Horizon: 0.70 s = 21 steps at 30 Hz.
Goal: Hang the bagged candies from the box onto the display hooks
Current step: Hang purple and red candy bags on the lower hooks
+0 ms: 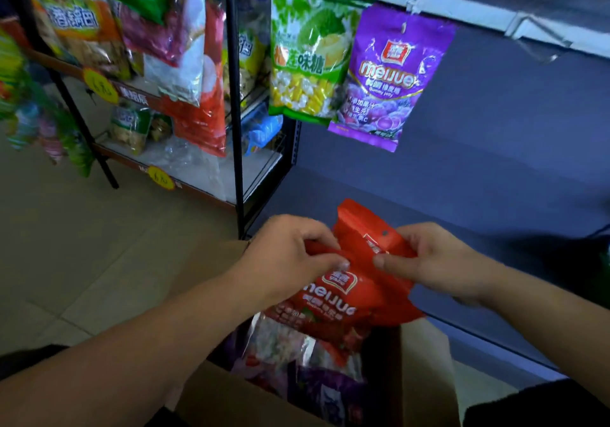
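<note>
Above the open cardboard box (pixel 425 370) I hold a red candy bag (pixel 350 297), with a second red bag behind it. My left hand (pixel 290 255) pinches the bag's top left edge. My right hand (pixel 432 261) grips the top right, just beside the hang hole. More bags, purple and clear, lie in the box below. On the dark display panel, a green candy bag (pixel 307 53) and a purple candy bag (pixel 386 76) hang from hooks on the white rail (pixel 462 7). An empty hook (pixel 541 43) sticks out further right.
To the left stands a black metal rack (pixel 234 96) full of hanging snack bags with yellow price tags. Beige floor tiles (pixel 82 245) lie below it. The dark blue panel (pixel 495 149) spreads behind and right of the box.
</note>
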Each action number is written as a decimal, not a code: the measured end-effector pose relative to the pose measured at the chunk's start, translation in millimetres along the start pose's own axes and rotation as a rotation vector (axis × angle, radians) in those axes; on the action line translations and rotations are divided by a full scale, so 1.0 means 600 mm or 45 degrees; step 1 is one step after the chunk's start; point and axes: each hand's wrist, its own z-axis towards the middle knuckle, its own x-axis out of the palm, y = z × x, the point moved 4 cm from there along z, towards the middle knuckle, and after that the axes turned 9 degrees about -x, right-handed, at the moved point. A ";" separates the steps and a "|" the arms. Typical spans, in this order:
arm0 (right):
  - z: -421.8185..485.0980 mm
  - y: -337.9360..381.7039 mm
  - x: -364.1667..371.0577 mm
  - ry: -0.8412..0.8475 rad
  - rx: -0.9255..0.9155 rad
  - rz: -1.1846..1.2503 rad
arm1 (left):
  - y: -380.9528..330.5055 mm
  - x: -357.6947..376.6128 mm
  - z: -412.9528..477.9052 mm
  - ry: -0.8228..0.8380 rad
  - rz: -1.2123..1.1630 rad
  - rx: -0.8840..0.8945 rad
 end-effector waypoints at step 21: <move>0.022 0.036 -0.089 -0.432 -0.102 0.394 | -0.089 0.002 0.092 -0.127 -0.248 -0.058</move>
